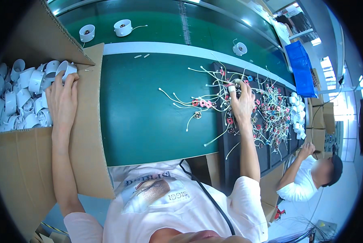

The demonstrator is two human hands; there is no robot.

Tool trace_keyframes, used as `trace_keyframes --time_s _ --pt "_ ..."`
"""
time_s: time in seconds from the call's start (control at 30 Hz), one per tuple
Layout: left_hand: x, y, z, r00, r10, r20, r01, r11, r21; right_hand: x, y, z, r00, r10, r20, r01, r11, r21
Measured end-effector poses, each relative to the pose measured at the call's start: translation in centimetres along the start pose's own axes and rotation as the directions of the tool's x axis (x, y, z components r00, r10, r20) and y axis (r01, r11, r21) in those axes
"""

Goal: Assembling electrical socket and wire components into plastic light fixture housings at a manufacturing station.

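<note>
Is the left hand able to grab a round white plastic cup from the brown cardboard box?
Probably yes: the left hand seems to touch one round white plastic cup, and the brown cardboard box is open.

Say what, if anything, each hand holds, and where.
The left hand touches the near side of a white cup; gripping is unclear. The right hand is among wired parts; any hold is hidden.

At left, a person's left hand touches a white plastic cup atop many more in a cardboard box. Right of centre, the right hand reaches, fingertips down, into tangled wired parts on a black tray. Between them lies a green tabletop. Three cups stand along the top; a capped co-worker is lower right.
</note>
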State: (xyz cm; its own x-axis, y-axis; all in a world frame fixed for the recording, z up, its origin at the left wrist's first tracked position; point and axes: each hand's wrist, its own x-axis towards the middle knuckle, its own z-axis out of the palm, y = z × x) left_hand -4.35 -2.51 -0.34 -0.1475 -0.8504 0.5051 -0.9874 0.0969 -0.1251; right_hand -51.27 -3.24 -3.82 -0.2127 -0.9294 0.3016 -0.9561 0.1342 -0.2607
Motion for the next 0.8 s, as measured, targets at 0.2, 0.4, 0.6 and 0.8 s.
trace_keyframes --time_s 0.2,0.4,0.6,0.8 --pt "0.4 0.0 0.3 0.998 0.023 -0.057 -0.025 0.999 -0.027 1.1 2.3 0.9 0.990 -0.120 -0.069 0.133 0.963 0.233" --pt "0.2 0.0 -0.1 0.997 0.025 -0.070 -0.027 0.999 -0.035 2.1 -0.9 1.2 0.996 0.079 0.028 -0.070 0.584 0.809" --pt "0.2 0.1 -0.2 0.997 0.017 -0.069 -0.020 0.998 -0.051 2.2 -7.2 0.7 0.997 -0.068 0.043 -0.001 0.532 0.847" --pt "0.5 0.5 -0.6 0.996 0.016 -0.087 -0.023 0.997 -0.079 0.9 -14.7 3.6 0.911 -0.402 0.096 0.177 0.588 0.789"
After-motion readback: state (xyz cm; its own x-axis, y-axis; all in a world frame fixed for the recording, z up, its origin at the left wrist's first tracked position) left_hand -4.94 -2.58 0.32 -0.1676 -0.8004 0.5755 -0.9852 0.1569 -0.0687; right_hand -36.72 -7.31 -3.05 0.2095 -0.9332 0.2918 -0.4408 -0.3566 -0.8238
